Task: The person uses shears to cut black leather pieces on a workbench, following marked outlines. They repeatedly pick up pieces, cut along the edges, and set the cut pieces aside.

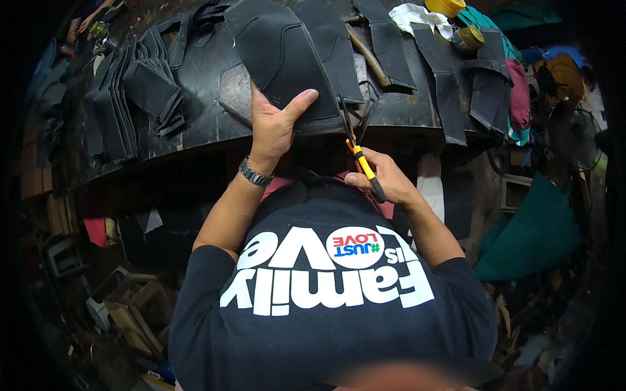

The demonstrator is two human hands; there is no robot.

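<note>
A black stitched leather-like panel (280,55) is raised at the table's near edge. My left hand (274,127) grips its lower left part, thumb spread near the bottom edge and the other fingers hidden beneath. Scissors with yellow and black handles (362,161) are in my right hand (389,177). Their dark blades point away from me along the panel's right edge; whether they touch it, I cannot tell. Behind the blades lies another black panel (328,45).
A dark worktable (417,107) curves across the far side. Stacked black panels (120,104) lie left, more panels (445,91) right. A wooden-handled tool (370,58), white cloth (424,18), small yellowish can (467,39) and yellow bowl (446,6) are at the back.
</note>
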